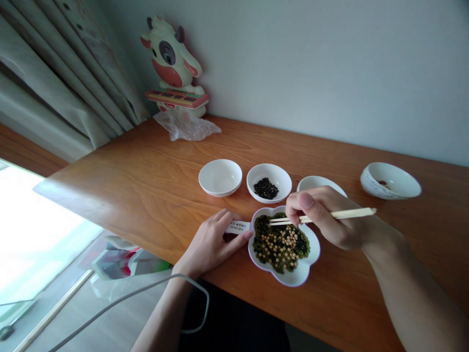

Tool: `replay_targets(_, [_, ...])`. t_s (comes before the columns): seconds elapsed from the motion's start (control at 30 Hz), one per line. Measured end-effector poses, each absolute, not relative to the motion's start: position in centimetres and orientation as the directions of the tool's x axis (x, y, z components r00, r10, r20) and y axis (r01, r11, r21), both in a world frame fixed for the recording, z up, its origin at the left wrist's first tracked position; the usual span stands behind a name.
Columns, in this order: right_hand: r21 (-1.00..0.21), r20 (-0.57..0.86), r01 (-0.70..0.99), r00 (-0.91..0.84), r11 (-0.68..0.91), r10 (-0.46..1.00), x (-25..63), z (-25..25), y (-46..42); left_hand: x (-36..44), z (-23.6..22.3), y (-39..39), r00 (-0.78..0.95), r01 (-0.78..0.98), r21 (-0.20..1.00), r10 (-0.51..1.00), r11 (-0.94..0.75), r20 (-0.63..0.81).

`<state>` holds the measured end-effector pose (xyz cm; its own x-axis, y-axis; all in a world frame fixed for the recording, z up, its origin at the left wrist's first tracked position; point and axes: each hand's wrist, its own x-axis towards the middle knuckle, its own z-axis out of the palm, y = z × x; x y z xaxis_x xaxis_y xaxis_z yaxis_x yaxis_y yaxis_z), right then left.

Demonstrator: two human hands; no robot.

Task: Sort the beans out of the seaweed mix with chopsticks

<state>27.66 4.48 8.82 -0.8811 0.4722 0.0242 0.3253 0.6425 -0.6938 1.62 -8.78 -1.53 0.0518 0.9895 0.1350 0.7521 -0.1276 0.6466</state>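
My right hand [326,215] is closed around a pair of wooden chopsticks [353,213], whose tips reach into the beans at the upper left of a flower-shaped white dish [295,277]. Mixed in that dish lie green beans [304,247], dark beans and pale tan beans [278,248]. My left hand [212,242] grips the dish's short labelled handle [237,227] between thumb and fingers. Just behind the dish stands a white bowl [286,188] with a small heap of black beans [266,188]. Behind my right hand, another white bowl [322,183] is mostly hidden.
A bare-bottomed white bowl [220,178] stands at the left of the row. Farther right is a patterned bowl [390,182] with something reddish-brown inside. A cow toy keyboard [176,68] and a crumpled plastic bag [186,126] occupy the back left. A grey cable [128,296] crosses my left forearm.
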Motion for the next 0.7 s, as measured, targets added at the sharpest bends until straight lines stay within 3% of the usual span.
replay_targets(0.7, [-0.688,0.025,0.317,-0.889,0.653,0.458,27.69,9.07,4.36,1.68,-1.41,-8.82,0.043,0.749,0.650,0.988,-0.128,0.145])
